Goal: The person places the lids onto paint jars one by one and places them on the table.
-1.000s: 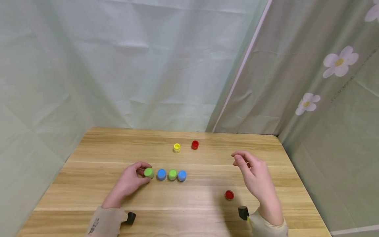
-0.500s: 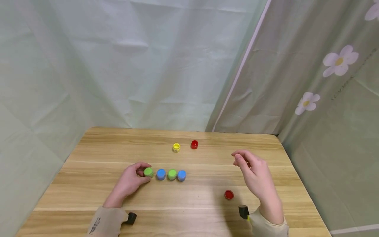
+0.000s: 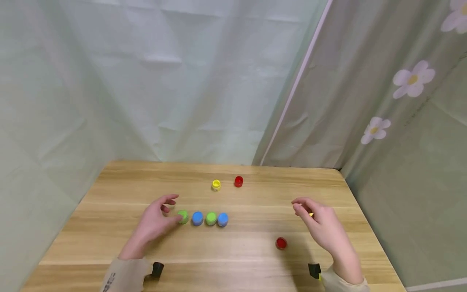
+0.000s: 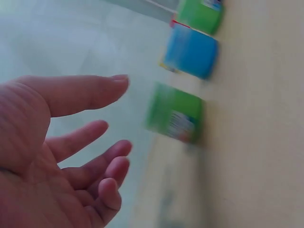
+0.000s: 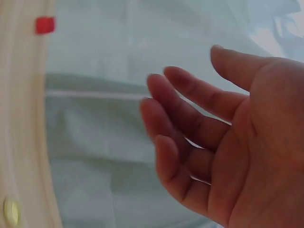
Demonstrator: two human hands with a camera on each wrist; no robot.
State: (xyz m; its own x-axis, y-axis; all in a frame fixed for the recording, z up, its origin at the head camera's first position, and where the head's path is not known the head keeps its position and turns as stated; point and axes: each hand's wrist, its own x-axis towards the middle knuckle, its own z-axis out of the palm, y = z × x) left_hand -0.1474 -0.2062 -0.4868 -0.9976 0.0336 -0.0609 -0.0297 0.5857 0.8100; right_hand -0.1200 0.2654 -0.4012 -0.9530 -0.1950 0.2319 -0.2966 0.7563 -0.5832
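A row of small lidded jars stands on the wooden table. From the left they are a green jar (image 3: 183, 217), a blue jar (image 3: 197, 218), a second green jar (image 3: 211, 218) and a second blue jar (image 3: 223, 220). My left hand (image 3: 157, 221) is just left of the first green jar, thumb and fingers spread; the left wrist view shows a gap between that jar (image 4: 175, 113) and the fingertips. Over the right side of the table my right hand (image 3: 322, 225) hovers with loosely bent fingers, and its palm (image 5: 275, 137) holds nothing in the right wrist view.
Behind the row stand a lidless yellow jar (image 3: 216, 185) and a lidless red jar (image 3: 238, 181). A round red lid (image 3: 281, 243) lies near the right hand. Something small and yellow (image 3: 311, 215) shows past the right fingers. Curtains hang around the wooden table (image 3: 233, 263).
My left hand has let go of the leftmost green jar and drawn slightly left, its fingers spreading. My right hand has shifted a little right. The jars keep their places.
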